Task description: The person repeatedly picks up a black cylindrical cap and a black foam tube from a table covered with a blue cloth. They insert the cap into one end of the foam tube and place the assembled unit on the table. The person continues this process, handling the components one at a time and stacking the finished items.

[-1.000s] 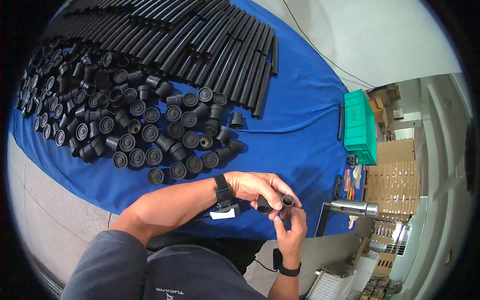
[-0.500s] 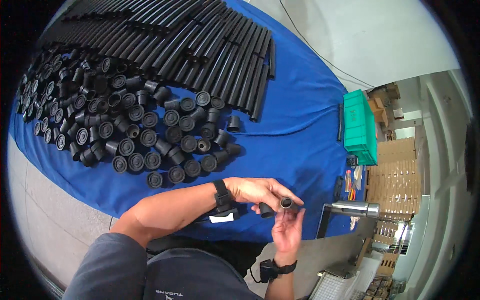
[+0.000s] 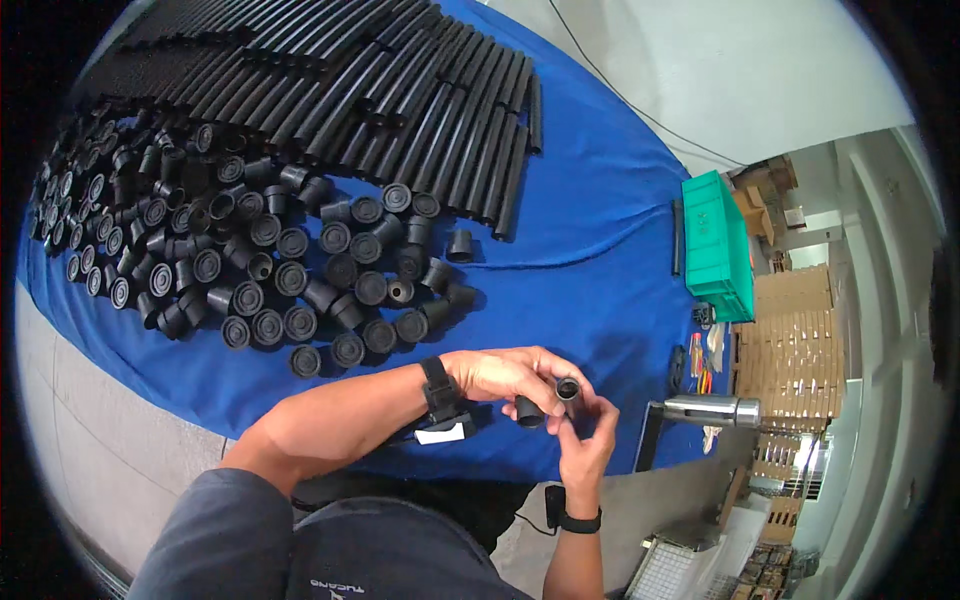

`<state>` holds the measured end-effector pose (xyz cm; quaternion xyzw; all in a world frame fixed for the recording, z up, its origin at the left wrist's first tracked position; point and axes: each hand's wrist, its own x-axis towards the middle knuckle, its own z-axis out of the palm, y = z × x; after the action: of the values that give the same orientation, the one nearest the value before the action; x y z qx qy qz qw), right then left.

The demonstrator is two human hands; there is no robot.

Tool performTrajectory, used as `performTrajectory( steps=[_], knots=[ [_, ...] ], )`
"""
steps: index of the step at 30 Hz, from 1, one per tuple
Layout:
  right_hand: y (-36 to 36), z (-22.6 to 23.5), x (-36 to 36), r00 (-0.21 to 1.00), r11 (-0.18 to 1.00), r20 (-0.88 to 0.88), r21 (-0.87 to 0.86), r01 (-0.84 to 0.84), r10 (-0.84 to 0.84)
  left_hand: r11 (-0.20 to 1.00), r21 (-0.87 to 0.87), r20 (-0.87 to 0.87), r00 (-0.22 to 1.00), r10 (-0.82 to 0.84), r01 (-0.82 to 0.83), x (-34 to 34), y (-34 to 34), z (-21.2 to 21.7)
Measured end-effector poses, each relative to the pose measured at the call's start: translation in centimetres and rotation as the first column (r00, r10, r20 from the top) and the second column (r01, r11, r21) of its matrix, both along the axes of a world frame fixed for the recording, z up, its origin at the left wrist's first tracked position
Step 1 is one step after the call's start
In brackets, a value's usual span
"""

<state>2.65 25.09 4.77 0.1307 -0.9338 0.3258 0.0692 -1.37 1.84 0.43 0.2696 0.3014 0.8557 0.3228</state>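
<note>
My left hand is closed around a black rubber foot cap, held low against the palm. Its forefinger stretches behind a black tube, whose round hollow end tilts up toward me. Closed on that tube from the right is my right hand, thumb in front. The tube's far end is hidden. Cap and tube are side by side, apart. Many loose black rubber caps lie on the blue cloth left of my hands, some base up, others on their sides.
Black tubes lie in stacked rows at the back of the blue-clothed table. A green crate stands at the right edge. Nearer are a metal cylinder on a black bracket and several pens. Stacked cardboard stands beyond.
My right hand has risen and turned, its fingers now wrapped around the tube's side. The tube stands more upright, its end slightly higher. My left hand keeps the cap.
</note>
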Motion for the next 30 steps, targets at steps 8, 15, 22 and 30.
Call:
performTrajectory(
  steps=[8, 15, 22, 30],
  knots=[
    [1.3, 1.2, 1.1, 0.956, 0.981, 0.257, -0.171, -0.096, 0.138, 0.997, 0.073, 0.046, 0.999, -0.015, 0.012, 0.1, -0.6, 0.3],
    [-0.5, 2.2, 1.4, 0.979, 0.972, -0.014, 0.119, -0.202, 0.205, 0.996, 0.084, 0.046, 0.998, -0.031, 0.028, 0.0, -0.5, 0.1],
    [-2.0, 2.9, 5.4, 0.661, 0.54, 0.653, -0.73, 0.419, 0.369, 0.999, 0.051, 0.061, 0.998, -0.02, 0.017, 0.0, -0.7, 0.1],
    [-4.0, -2.3, 3.3, 0.753, -0.181, 0.375, -0.822, 0.539, 0.54, 0.999, 0.01, 0.033, 0.998, -0.044, 0.044, 0.0, -0.8, 1.3]
  ],
)
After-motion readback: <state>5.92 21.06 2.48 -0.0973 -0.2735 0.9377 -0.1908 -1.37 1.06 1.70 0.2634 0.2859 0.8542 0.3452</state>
